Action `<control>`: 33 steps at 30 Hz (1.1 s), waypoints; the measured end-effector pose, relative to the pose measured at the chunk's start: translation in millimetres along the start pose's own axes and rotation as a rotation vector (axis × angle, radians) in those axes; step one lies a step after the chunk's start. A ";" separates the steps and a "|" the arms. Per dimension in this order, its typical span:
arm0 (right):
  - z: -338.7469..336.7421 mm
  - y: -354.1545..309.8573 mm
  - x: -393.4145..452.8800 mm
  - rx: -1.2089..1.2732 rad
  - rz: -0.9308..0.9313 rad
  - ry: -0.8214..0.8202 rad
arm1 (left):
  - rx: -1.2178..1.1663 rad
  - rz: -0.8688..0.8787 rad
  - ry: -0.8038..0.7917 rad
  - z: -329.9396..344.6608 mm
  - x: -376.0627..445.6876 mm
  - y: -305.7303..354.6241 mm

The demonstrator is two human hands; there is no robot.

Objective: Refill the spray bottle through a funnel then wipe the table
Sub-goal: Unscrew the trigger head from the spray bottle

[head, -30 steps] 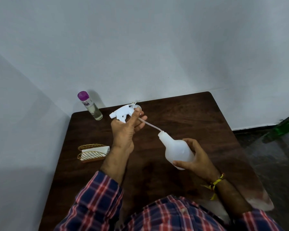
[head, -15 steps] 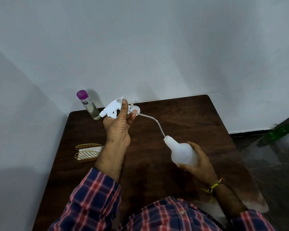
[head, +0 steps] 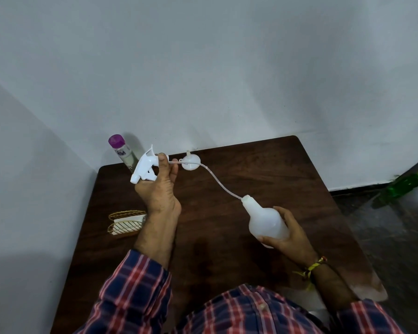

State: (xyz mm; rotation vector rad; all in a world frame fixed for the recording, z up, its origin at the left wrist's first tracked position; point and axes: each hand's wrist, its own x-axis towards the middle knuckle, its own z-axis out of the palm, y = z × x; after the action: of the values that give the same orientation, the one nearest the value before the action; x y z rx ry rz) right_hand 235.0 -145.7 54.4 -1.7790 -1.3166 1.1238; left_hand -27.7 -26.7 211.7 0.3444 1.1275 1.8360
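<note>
My right hand [head: 290, 231] grips the white spray bottle body [head: 266, 219], tilted with its neck toward the upper left above the dark wooden table [head: 263, 172]. My left hand [head: 158, 189] holds the white trigger head [head: 144, 168] up near the back left of the table. Its thin dip tube [head: 223, 185] curves down from the head, and its end is still in the bottle's neck. A small white funnel [head: 191, 162] lies upside down on the table behind the tube. A clear bottle with a purple cap [head: 121, 150] stands at the back left corner.
A gold wire holder with white napkins [head: 126, 222] sits near the table's left edge, beside my left forearm. A green bottle [head: 407, 185] lies on the floor to the right. White walls close in behind and to the left.
My left hand has drawn the trigger head away from the bottle toward the back left, pulling most of the dip tube out. The funnel, earlier hidden by my hand, now shows.
</note>
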 end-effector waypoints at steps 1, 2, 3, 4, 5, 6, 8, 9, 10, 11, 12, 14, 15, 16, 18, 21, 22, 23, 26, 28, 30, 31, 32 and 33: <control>-0.7 1.7 -1.1 0.012 0.008 0.001 | 0.009 0.003 -0.007 -1.6 1.9 -0.4; -0.9 3.2 -1.9 0.028 0.015 0.007 | 0.028 -0.005 -0.012 -4.1 3.4 -2.1; -0.7 4.1 -2.6 0.044 0.020 0.015 | 0.060 -0.026 -0.016 -6.5 4.0 -4.2; 0.0 4.5 -3.0 0.059 0.026 0.026 | 0.108 -0.060 -0.017 -10.1 4.3 -8.1; 1.0 4.7 -3.5 0.072 0.032 0.038 | 0.168 -0.097 -0.015 -14.7 4.3 -13.4; 2.4 5.0 -3.5 0.083 0.036 0.054 | 0.237 -0.130 -0.015 -20.7 4.9 -20.6; 5.0 5.8 -4.0 0.108 0.038 0.091 | 0.378 -0.157 -0.045 -35.9 7.4 -37.8; 6.5 6.2 -4.2 0.115 0.040 0.104 | 0.449 -0.161 -0.061 -44.7 9.6 -47.2; 8.2 6.5 -4.2 0.120 0.047 0.108 | 0.519 -0.170 -0.067 -53.9 12.9 -56.4; 10.5 6.3 -3.9 0.124 0.055 0.106 | 0.576 -0.183 -0.064 -62.8 16.5 -65.0; 13.1 6.5 -3.1 0.121 0.061 0.103 | 0.619 -0.197 -0.056 -71.0 19.9 -72.8; 20.2 6.8 0.3 0.096 0.070 0.103 | 0.690 -0.201 -0.036 -86.2 27.8 -86.2; 24.2 6.5 2.4 0.078 0.075 0.102 | 0.742 -0.185 -0.023 -92.4 32.3 -91.8; 28.3 6.1 4.6 0.064 0.079 0.106 | 0.816 -0.173 -0.020 -97.1 36.8 -95.9; 37.5 3.3 9.6 0.042 0.081 0.114 | 0.916 -0.202 -0.044 -104.7 47.8 -104.3; 50.1 -0.3 17.1 0.022 0.065 0.130 | 0.915 -0.374 -0.150 -110.1 63.3 -115.2; 54.5 -0.4 20.2 0.014 0.053 0.139 | 0.903 -0.431 -0.187 -111.5 65.3 -117.3; 58.2 -0.5 22.9 0.004 0.048 0.144 | 0.902 -0.466 -0.215 -114.3 66.0 -119.7; 66.0 -0.4 28.4 -0.014 0.064 0.150 | 0.997 -0.483 -0.272 -129.8 61.7 -129.2; 69.5 0.8 30.0 -0.029 0.077 0.152 | 1.063 -0.458 -0.266 -145.2 60.1 -136.9; 71.2 2.0 30.2 -0.047 0.085 0.156 | 1.133 -0.403 -0.232 -157.3 61.3 -143.6; 72.0 1.7 29.5 -0.053 0.090 0.158 | 1.204 -0.373 -0.226 -162.0 62.7 -145.5; 72.7 1.9 29.3 -0.055 0.097 0.160 | 1.289 -0.344 -0.233 -162.3 60.9 -142.5; 73.5 0.9 28.9 -0.056 0.107 0.161 | 1.371 -0.305 -0.245 -164.1 61.7 -142.0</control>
State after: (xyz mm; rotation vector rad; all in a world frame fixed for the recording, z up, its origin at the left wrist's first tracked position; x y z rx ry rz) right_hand 172.5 -117.6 15.1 -1.9573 -1.1804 0.9855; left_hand -84.8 -45.5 -5.8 1.0436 1.9672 0.4924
